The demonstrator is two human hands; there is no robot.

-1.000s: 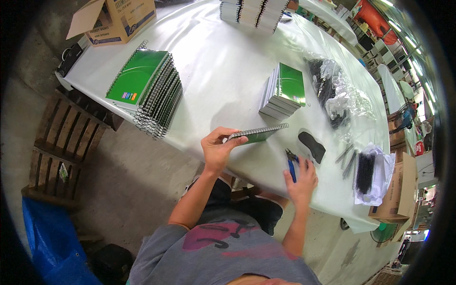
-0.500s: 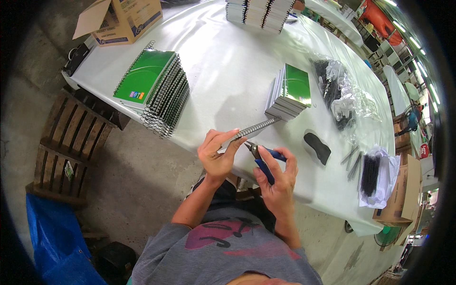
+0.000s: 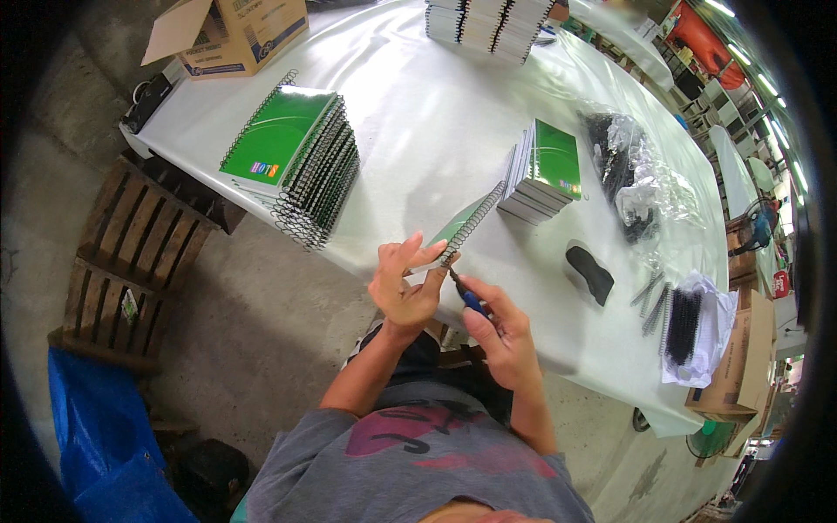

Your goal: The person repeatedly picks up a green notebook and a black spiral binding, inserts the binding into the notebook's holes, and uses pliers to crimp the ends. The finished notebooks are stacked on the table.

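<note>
My left hand [image 3: 408, 286] grips the near end of a green spiral notebook [image 3: 462, 225], whose wire coil runs up along its right edge. In my right hand [image 3: 501, 331] is a pair of pliers with blue handles [image 3: 472, 302]; my fingers are closed round them. The plier tips meet the near end of the coil, next to my left fingers. Whether the jaws have wire between them is too small to tell. Left of my hands stands a tall stack of coiled green notebooks [image 3: 283, 139]. Beyond the held notebook is a smaller stack of green-covered books [image 3: 554, 159].
On the white-covered table [image 3: 418, 113] lie a dark curved pad [image 3: 590, 275], a clear plastic bag with black coils [image 3: 621, 166] and a bundle of black coils [image 3: 682, 324] on white wrapping. A cardboard box [image 3: 248, 35] stands at the far left, more notebooks [image 3: 488, 24] at the back.
The held notebook has turned, so its green cover now shows and the coil points more steeply away. The pliers have swung up to the coil's near end, their handles drawn together.
</note>
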